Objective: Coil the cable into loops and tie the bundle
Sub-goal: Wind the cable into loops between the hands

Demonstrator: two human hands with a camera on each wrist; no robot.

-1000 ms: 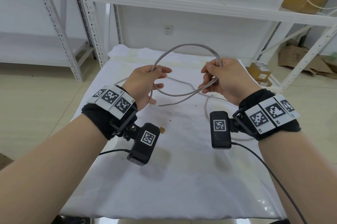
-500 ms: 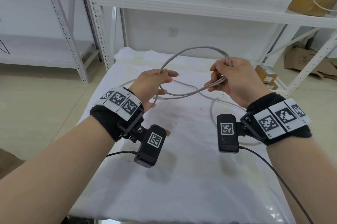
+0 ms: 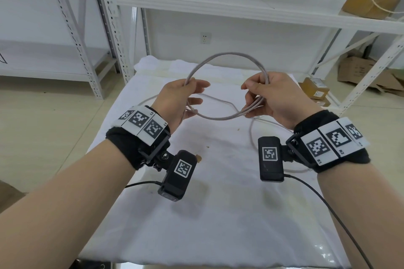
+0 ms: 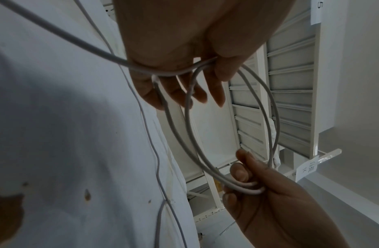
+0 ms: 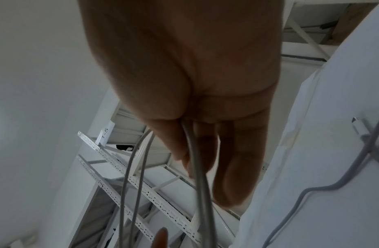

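Note:
A grey cable (image 3: 227, 54) forms a round loop of two or three turns in the air between my hands, above the white cloth (image 3: 218, 203). My left hand (image 3: 196, 91) pinches the loop's left side between thumb and fingers, the fingers fairly straight (image 4: 194, 80). My right hand (image 3: 251, 98) curls round the gathered strands on the right side (image 4: 247, 176). In the right wrist view the strands (image 5: 197, 167) run out from under my right hand (image 5: 201, 151). The rest of the cable (image 3: 253, 128) trails on the cloth, with a white plug (image 5: 359, 128) lying there.
White metal shelving (image 3: 240, 8) stands behind and to the left of the table. Cardboard boxes (image 3: 314, 89) sit on the floor at the right, another box (image 3: 369, 4) on the shelf. The cloth has small brown stains (image 3: 198, 157). Black camera leads hang from both wrists.
Both hands keep hold of the cable. The loop has gone from a flattened, crossed shape to a rounder ring, and its lower strands now lie together.

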